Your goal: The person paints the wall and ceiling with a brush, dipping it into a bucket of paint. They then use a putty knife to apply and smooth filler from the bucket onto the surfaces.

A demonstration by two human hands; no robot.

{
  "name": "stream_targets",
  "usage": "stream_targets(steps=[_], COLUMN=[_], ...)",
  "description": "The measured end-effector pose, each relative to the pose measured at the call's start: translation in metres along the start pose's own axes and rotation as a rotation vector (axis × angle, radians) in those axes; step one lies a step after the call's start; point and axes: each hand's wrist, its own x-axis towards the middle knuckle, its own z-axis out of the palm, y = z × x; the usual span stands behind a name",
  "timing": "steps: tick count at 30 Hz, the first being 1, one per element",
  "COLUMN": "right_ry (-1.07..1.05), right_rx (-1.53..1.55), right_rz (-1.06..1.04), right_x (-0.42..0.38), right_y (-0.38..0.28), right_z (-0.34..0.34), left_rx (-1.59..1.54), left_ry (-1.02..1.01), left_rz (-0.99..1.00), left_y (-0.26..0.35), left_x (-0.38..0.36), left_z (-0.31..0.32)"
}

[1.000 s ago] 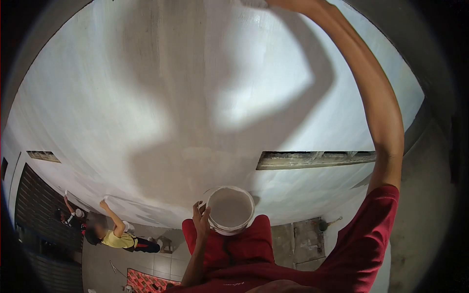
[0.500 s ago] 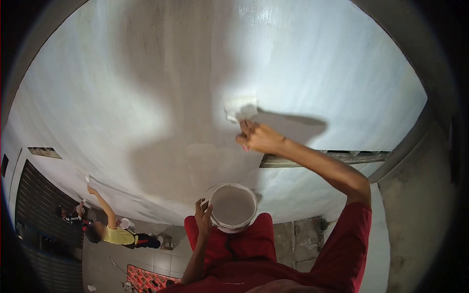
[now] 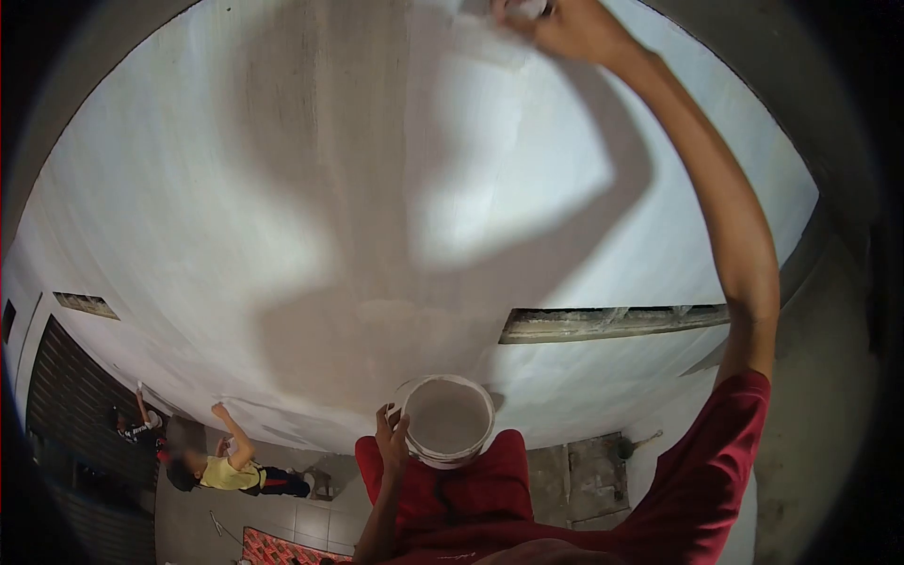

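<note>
My right hand (image 3: pixel 574 28) is raised high at the top of the view, closed around the handle of a wide brush (image 3: pixel 480 11). The brush lies against the pale wall (image 3: pixel 311 226), partly cut off by the frame's edge and blurred. A white bucket (image 3: pixel 449 461) of greyish paint stands upright between my knees and the wall. Around its left side my left hand (image 3: pixel 391 433) is curled, fingers on the rim.
A person in a yellow top (image 3: pixel 226 474) works at the wall at lower left, with another person (image 3: pixel 141 428) beyond. Recessed openings (image 3: pixel 612 323) break the wall at right. A patterned red mat (image 3: pixel 273 546) lies on the tiled floor.
My right hand has moved the brush up the wall from the middle to the top. The person in yellow has lowered their raised arm. My left hand remains at the bucket.
</note>
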Motion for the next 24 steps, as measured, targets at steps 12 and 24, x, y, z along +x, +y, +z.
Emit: stream_targets(steps=[12, 24], right_ry=[0.078, 0.133], right_rx=[-0.696, -0.767], right_rz=[-0.102, -0.178], right_x=[-0.028, -0.005], right_y=[-0.039, 0.002], right_z=[0.02, 0.024], left_rx=[-0.027, 0.015], left_ry=[-0.001, -0.012], left_rz=[-0.006, 0.021], left_y=[-0.001, 0.005], left_x=[0.0, -0.001], left_z=[0.001, 0.0])
